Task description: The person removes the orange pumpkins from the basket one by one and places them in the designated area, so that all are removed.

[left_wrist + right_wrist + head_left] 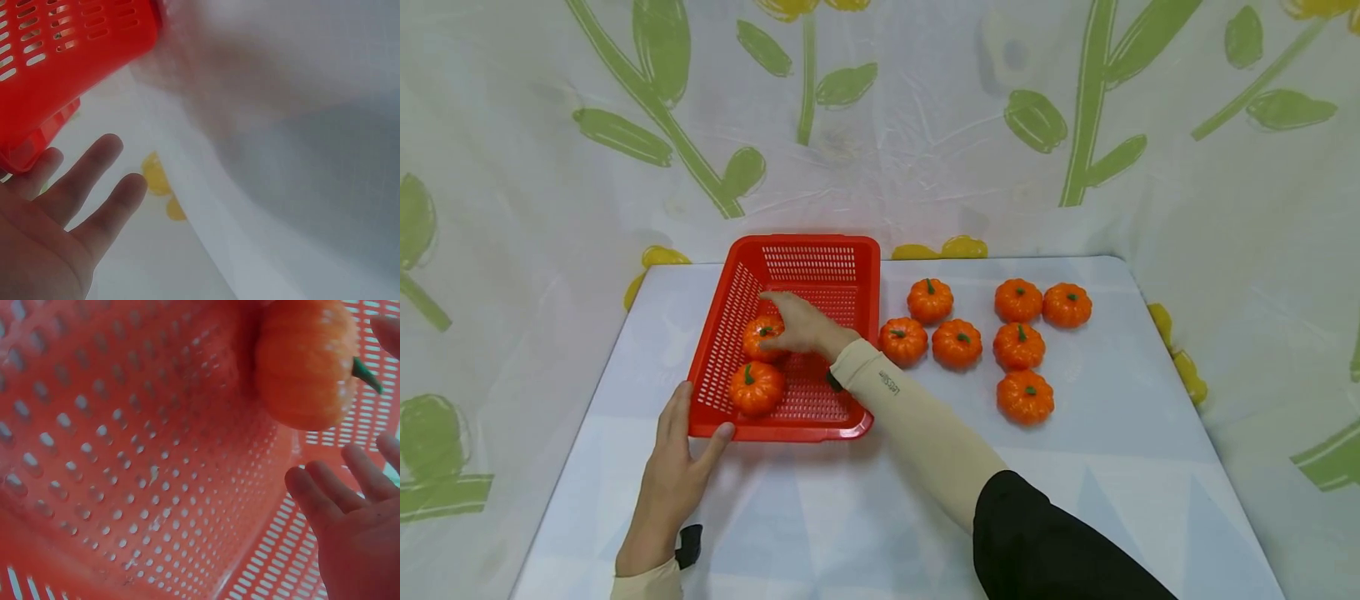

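Note:
A red plastic basket (pixel 808 430) with slotted walls stands at the back left of the table. Inside it, along the left side, are two small orange pumpkins: a nearer pumpkin (pixel 757 388) and a farther pumpkin (pixel 763 337). My right hand (pixel 805 323) reaches into the basket over the farther one, partly covering it. In the right wrist view, the fingers are extended and spread, apart from a pumpkin (pixel 306 365) with a green stem. At the basket's front left corner is my left hand (pixel 673 475), fingers straight along the outer side, thumb at the front rim.
Several more orange pumpkins lie on the table right of the basket, among them a pumpkin (pixel 903 342) close by its wall and a pumpkin (pixel 1026 397) farther right. A white patterned curtain (pixel 925 167) surrounds the table (pixel 880 517) behind and at both sides.

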### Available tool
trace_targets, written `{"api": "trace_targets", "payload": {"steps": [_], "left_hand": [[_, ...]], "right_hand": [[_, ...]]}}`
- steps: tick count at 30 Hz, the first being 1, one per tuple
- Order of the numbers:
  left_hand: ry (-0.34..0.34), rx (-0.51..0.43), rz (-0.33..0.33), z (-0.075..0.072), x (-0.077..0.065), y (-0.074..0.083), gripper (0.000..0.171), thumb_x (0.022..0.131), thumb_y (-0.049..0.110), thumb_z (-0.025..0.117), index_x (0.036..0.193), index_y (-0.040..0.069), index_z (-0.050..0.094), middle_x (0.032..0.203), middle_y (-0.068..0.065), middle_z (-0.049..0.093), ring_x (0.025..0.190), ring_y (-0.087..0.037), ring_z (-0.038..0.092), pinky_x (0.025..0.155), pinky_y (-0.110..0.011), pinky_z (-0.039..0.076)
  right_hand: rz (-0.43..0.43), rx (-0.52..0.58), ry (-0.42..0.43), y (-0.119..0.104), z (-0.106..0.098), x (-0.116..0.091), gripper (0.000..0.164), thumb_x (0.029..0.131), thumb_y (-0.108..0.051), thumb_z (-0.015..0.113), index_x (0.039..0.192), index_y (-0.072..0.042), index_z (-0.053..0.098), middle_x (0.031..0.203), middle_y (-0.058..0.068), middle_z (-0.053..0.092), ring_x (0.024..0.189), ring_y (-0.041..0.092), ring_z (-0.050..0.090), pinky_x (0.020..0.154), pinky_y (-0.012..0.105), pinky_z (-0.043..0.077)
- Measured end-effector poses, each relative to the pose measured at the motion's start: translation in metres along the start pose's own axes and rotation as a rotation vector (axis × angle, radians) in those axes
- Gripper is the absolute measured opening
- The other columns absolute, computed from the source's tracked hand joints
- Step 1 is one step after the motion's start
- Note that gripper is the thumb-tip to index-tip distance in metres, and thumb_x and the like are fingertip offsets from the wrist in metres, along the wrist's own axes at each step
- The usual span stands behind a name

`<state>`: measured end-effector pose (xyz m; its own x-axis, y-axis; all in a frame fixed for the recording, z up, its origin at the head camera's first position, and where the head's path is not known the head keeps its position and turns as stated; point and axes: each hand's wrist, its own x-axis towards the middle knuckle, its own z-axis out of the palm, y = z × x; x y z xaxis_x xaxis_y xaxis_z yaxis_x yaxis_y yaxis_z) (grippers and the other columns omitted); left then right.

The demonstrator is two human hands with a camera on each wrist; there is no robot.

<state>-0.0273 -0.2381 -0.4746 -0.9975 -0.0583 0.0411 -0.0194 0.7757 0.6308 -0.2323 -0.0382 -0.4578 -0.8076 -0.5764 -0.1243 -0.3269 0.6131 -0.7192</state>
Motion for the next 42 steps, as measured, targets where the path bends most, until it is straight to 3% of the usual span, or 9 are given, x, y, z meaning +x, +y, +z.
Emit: {"api": "trace_targets", "payload": {"steps": [18,42], "left_hand": [[-0.012,0.001,-0.014,0.0,-0.001,0.0,0.093,0.098,0.045,0.064,0.165,0.023,0.002,0.168,-0.015,0.011,0.144,-0.047,0.028,0.1,-0.075,0.036],[-0.001,0.023,-0.004,0.001,0.001,0.001,0.094,0.098,0.045,0.065,0.165,0.023,0.003,0.167,-0.016,0.013,0.144,-0.047,0.029,0.099,-0.074,0.038]], "right_hand": [[-0.017,-0.046,-0.128,0.002,0.008,0.003,0.08,0.092,-0.027,0.077,0.159,-0.025,0.033,0.159,-0.004,0.035,0.141,0.011,0.036,0.117,0.027,0.033],[0.021,-0.126,-0.136,-0.001,0.011,0.001,0.07,0.094,-0.028,0.074,0.155,-0.023,0.041,0.161,-0.003,0.032,0.142,0.011,0.036,0.117,0.025,0.032]]}}
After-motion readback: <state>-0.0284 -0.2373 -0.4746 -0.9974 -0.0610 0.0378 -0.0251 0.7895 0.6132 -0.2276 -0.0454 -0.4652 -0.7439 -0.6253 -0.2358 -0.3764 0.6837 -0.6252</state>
